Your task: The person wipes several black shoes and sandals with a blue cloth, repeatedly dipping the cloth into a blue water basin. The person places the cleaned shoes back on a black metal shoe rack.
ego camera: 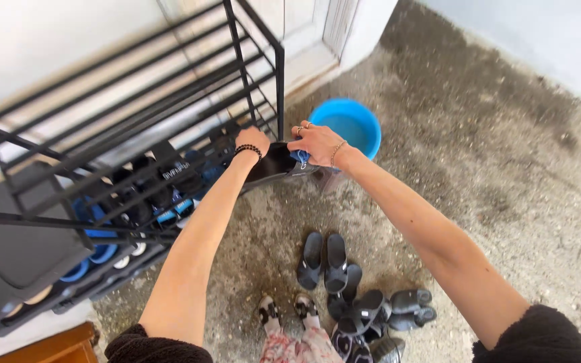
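Observation:
My left hand (253, 140) grips one end of a dark shoe (274, 163) held out in front of me beside the black metal shoe rack (169, 101). My right hand (317, 142) presses a blue cloth (300, 158) against the shoe's other end. A beaded bracelet sits on my left wrist, and a thin chain and rings on my right hand. Just beyond my hands stands a blue bucket (352, 125) with water in it.
The rack's lower shelves hold several dark and blue shoes (163, 195). Several black slides and sandals (364, 296) lie on the rough concrete floor near my feet (287, 312). A white door and wall stand behind the bucket. A wooden surface (55, 346) shows at bottom left.

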